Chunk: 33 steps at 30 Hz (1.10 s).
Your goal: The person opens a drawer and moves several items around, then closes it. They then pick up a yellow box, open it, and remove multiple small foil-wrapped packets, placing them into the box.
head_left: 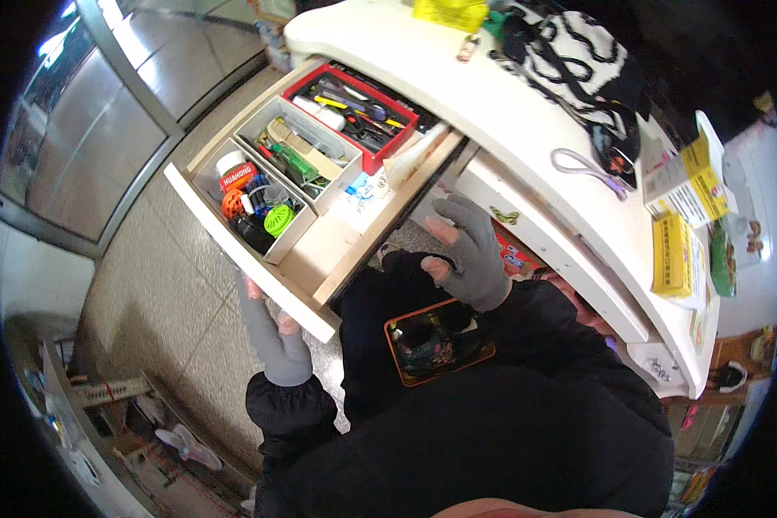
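A pulled-out wooden drawer [337,285] holds a red box [370,152] with pens and tools, a grey-white bin [353,169] with a green-handled item and a comb-like piece, and another bin [296,239] with a red-labelled bottle [234,169], an orange item and a lime-green round item [279,220]. My left hand [273,330], in a grey glove with bare fingertips, is at the outer side of the drawer front; whether it grips the front is unclear. My right hand [469,249], gloved likewise, hovers right of the drawer with fingers apart and nothing in it. An orange-edged phone [437,343] lies on my lap.
The curved white desk [505,116] carries a black-and-white cloth bag [576,65], a pale strap [586,171] and yellow-white cartons [676,252]. A second drawer front [557,259] is on the right. Glass doors [90,142] stand at upper left, and shelving [149,447] at lower left.
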Tool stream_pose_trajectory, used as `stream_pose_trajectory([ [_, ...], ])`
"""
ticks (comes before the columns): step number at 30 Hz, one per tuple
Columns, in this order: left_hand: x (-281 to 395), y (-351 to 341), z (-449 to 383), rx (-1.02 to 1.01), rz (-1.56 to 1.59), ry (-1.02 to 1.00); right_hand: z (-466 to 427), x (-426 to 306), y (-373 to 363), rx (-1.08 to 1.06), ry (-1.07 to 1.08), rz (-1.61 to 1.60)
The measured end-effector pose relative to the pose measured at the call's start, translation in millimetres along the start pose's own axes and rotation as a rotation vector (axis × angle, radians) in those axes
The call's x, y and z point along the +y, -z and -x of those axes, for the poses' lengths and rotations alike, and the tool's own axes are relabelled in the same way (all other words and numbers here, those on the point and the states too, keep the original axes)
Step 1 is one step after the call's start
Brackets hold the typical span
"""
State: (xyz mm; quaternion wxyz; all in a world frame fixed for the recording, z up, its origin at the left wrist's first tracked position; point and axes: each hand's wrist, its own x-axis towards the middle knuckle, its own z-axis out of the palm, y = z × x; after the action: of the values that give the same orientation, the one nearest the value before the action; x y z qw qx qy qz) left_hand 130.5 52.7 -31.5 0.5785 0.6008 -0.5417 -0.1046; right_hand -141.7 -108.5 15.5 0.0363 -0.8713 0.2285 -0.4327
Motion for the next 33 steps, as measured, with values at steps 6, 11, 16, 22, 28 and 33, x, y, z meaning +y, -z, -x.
stream_pose_trajectory([
  [6,-16,21,-10,-0.024,-0.322,-0.276,25,-64,15,-0.031,-0.011,0.081],
  [11,-10,35,-14,-0.057,-0.432,-0.306,53,-131,12,-0.052,-0.021,0.177],
  [16,-3,43,-20,-0.053,-0.475,-0.27,50,-184,19,-0.002,0.028,0.21],
  [22,0,53,-26,-0.092,-0.526,-0.295,-84,-160,17,0.092,0.144,0.503],
  [28,-3,56,-27,-0.126,-0.376,-0.262,-193,-122,-18,-0.388,-0.61,0.797],
  [33,-17,44,-33,-0.073,-0.362,-0.424,-164,-94,-17,-0.366,-0.154,0.839],
])
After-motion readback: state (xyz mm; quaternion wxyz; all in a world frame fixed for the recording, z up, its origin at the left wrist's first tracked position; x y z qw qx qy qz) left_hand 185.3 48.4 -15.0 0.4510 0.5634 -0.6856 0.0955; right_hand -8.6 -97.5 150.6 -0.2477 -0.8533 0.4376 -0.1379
